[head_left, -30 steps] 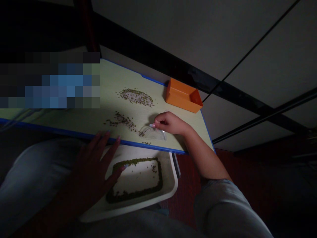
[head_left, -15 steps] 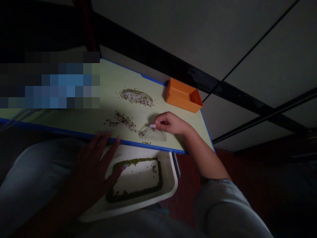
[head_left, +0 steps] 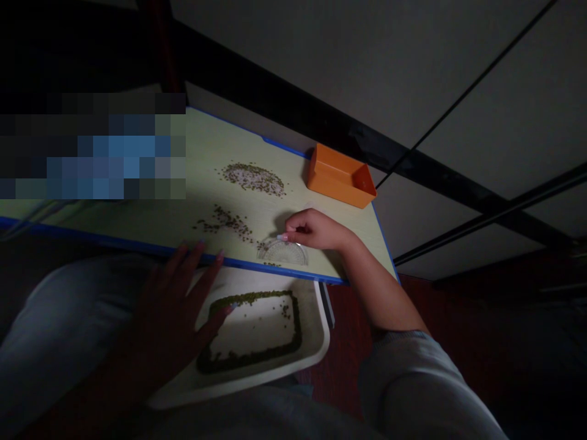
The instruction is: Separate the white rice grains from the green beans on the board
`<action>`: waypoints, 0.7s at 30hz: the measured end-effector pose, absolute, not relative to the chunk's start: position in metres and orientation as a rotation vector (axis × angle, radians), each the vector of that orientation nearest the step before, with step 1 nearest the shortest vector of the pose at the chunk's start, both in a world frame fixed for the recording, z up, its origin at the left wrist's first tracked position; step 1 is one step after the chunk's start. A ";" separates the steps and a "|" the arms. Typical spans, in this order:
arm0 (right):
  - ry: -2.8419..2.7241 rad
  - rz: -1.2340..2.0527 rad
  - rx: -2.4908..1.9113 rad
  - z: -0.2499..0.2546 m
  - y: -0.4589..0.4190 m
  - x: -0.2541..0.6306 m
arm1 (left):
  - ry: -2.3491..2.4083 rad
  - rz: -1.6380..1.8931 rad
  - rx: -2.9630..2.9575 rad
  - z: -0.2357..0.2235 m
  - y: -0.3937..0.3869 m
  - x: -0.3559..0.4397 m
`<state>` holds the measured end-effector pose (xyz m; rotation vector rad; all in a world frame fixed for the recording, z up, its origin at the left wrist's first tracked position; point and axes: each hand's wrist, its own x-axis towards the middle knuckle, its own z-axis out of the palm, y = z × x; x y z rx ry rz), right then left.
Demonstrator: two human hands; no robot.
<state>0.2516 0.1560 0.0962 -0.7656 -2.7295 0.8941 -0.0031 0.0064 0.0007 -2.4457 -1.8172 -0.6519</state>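
In the head view, the clear, semicircular plastic protractor (head_left: pixel 285 252) lies on the pale yellow-green tabletop (head_left: pixel 206 137) with the blue rim, its curved side turned away from the wearer and its straight side close to the near rim. The right hand (head_left: pixel 323 230) is at the top of the curve, thumb and forefinger brought together on that edge; the other fingers are curled in under the palm. The left hand (head_left: pixel 177 308) has its fingers spread well apart and grips nothing: some fingertips are at the near rim of the tabletop, while the thumb reaches over the white plastic tub (head_left: pixel 323 336) below, near the green band of small beans (head_left: pixel 299 324) lining its floor. Whether the thumb touches them, I cannot tell.

Dark loose grains (head_left: pixel 224 221) are scattered left of the protractor, a few reaching its left end. Farther back is a mixed heap of green and pale grains (head_left: pixel 254 178), and the orange open-topped box (head_left: pixel 338 190) stands at the far right corner.

The protractor looks light, thin and fairly stiff, smooth enough to slide easily, and likely to crack if bent hard. The top of its arc seems a fair place for a light pinch; pressing at one end would probably make it swivel. The grains look hard, dry and quick to roll.
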 end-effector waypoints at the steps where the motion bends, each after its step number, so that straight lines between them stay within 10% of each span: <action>1: -2.737 0.896 -0.763 0.096 0.156 0.252 | -1.817 -0.650 -2.448 0.001 0.006 -0.003; 21: -2.734 1.097 -0.833 0.101 0.154 0.253 | -1.796 -0.664 -2.453 0.000 0.009 0.000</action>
